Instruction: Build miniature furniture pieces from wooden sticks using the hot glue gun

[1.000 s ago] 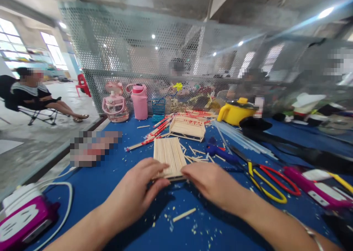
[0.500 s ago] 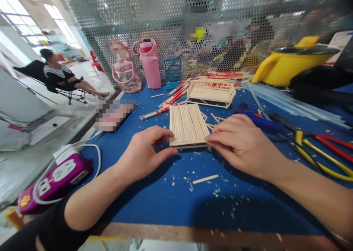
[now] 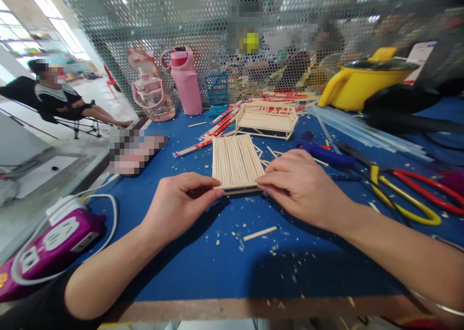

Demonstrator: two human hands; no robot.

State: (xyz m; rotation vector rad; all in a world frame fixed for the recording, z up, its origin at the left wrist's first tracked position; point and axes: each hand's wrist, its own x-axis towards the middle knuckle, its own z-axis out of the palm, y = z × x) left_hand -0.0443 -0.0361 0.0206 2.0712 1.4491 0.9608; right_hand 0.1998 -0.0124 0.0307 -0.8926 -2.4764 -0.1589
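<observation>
A small panel of pale wooden sticks (image 3: 237, 158), laid side by side, lies on the blue table in front of me. Along its near edge runs a crosswise wooden stick (image 3: 237, 187). My left hand (image 3: 181, 199) pinches the left end of that stick between thumb and fingers. At the other end, my right hand (image 3: 302, 185) is closed on it at the panel's near right corner; its fingertips partly hide the end. Behind the panel stands a small bench-shaped stick model (image 3: 266, 122).
Red-wrapped stick packs (image 3: 221, 127) lie behind the panel. Clear glue sticks (image 3: 377, 132), a blue-handled tool (image 3: 328, 156) and red-and-yellow pliers (image 3: 409, 194) are on the right. A yellow pot (image 3: 362, 86), pink bottle (image 3: 186, 83) and purple power strip (image 3: 61, 243) surround the work area.
My left thumb and fingers have closed on the left end of the crosswise stick. My right hand stays at its right end. The whole view has shifted slightly.
</observation>
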